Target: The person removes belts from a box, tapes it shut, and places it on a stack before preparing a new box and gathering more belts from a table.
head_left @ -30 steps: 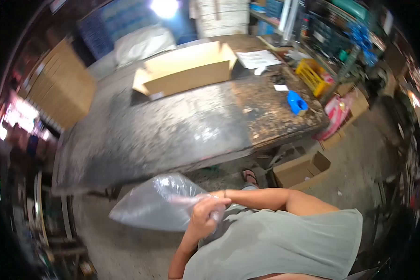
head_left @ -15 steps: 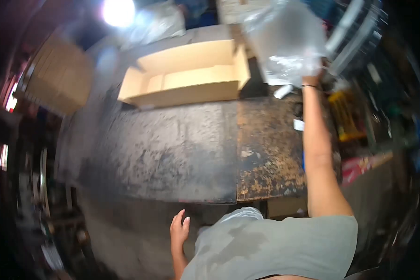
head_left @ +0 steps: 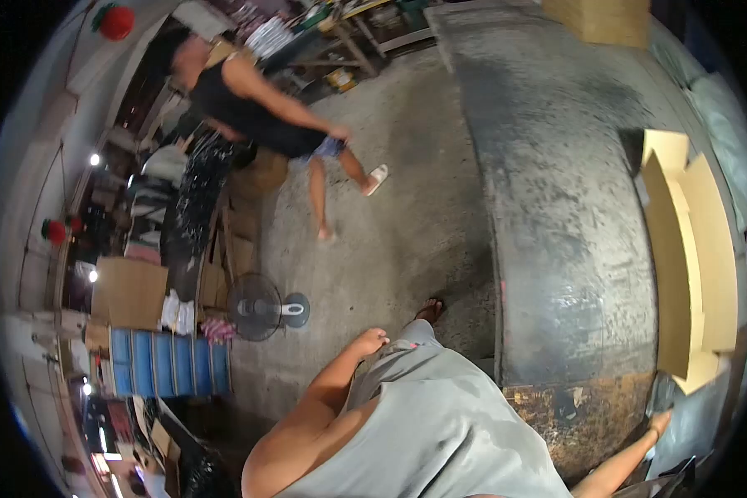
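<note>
My left hand hangs beside my grey shirt, fingers curled in, and nothing shows in it. At the lower right, my right arm stretches over the worn wooden end of the workbench. My right hand is closed at the edge of a clear plastic bag, its fingertips partly hidden. Just beyond that hand stands an open, long cardboard box on the bench.
A person in a black sleeveless top walks on the concrete floor to the left. A standing fan, blue stacked bins and cartons line the left side. Another cardboard box sits at the bench's far end.
My view has swung left, bringing the floor, the fan and another person into sight. The box and bench now appear at the right. My right hand stays by the plastic bag.
</note>
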`<state>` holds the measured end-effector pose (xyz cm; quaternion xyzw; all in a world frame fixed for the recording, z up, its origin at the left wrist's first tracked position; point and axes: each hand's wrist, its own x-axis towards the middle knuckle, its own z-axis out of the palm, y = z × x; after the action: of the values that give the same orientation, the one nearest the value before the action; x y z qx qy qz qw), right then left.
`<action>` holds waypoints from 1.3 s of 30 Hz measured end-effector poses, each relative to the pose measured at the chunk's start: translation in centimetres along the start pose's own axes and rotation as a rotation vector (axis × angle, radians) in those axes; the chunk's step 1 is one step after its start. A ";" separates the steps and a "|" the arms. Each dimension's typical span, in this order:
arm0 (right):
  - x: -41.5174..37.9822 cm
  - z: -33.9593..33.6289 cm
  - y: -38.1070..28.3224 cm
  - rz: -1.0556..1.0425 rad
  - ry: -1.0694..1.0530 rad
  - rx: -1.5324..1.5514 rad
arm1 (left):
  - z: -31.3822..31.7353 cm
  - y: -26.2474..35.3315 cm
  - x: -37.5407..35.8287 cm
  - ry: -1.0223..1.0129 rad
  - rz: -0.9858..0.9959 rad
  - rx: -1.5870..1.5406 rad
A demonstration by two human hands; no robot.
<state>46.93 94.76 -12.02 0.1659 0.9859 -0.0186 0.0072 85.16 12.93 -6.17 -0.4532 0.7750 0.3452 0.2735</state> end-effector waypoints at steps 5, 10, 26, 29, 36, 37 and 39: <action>-3.3 -10.3 -7.6 0.071 0.611 0.161 | 1.9 -4.0 2.5 -0.068 0.118 -0.131; -12.2 -13.4 -29.4 -0.315 0.668 0.746 | 1.0 -6.2 5.1 0.059 0.205 -0.372; -39.0 -11.9 -83.8 -1.318 -0.396 0.608 | -15.1 -26.0 9.6 0.441 -0.242 -0.527; -39.1 -9.4 -89.4 -1.366 -0.454 0.515 | -19.6 -23.6 11.7 0.407 -0.193 -0.672; -40.9 -5.8 -106.2 -1.362 -0.630 0.333 | -32.0 -21.9 20.4 0.444 -0.026 -0.867; -41.1 -5.9 -109.3 -1.389 -0.629 0.281 | -33.6 -22.6 21.7 0.508 -0.050 -0.858; -41.8 -6.7 -115.3 -1.386 -0.636 0.386 | -35.6 -24.8 22.9 0.537 -0.136 -0.772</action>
<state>48.65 -27.48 -0.51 -0.5018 0.7947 -0.2363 0.2467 93.29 -35.43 -8.33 -0.6448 0.6018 0.4599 -0.1029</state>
